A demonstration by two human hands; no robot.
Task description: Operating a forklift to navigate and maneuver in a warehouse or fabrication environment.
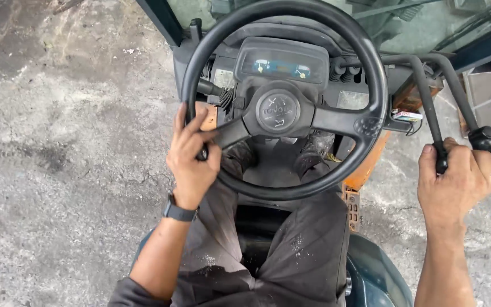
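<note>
Cracked, stained concrete floor [58, 142] spreads to my left and under the machine. Head view: I sit in the driver's seat, dark trousers [308, 244] below. Instrument panel [282, 61] sits behind the black steering wheel [370, 74]; small stalks and a metal frame crowd the right side.

My left hand [191, 153], watch [178, 212] at the wrist, is curled around the wheel's left rim by a spoke, thumb up along it.

My right hand [456, 182] is closed on the black knob of a control lever [427, 102]; a second lever [487, 145] lies just beside it, touching my fingers.
</note>
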